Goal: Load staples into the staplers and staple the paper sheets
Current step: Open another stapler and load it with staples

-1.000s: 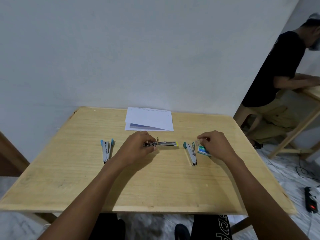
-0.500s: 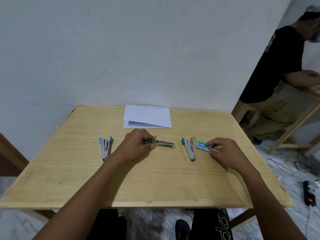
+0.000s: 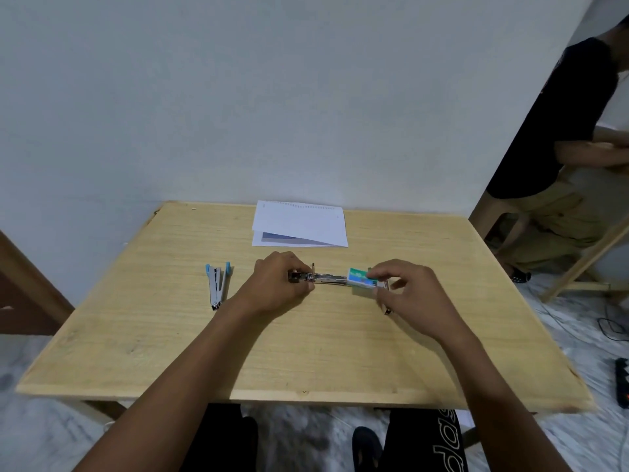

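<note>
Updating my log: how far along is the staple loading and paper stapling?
Done: the middle stapler lies opened. In hand: the left hand grips that stapler while the right hand pinches the staple box at its right end; no staples visibly loaded. Left: the blue stapler lies apart, and the paper sheets lie untouched beyond the hands.

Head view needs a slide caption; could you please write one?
Left hand grips the opened stapler; right hand pinches the staple box.

wooden table (image 3: 170, 342), blue stapler (image 3: 218, 282), paper sheets (image 3: 299, 221)
</note>
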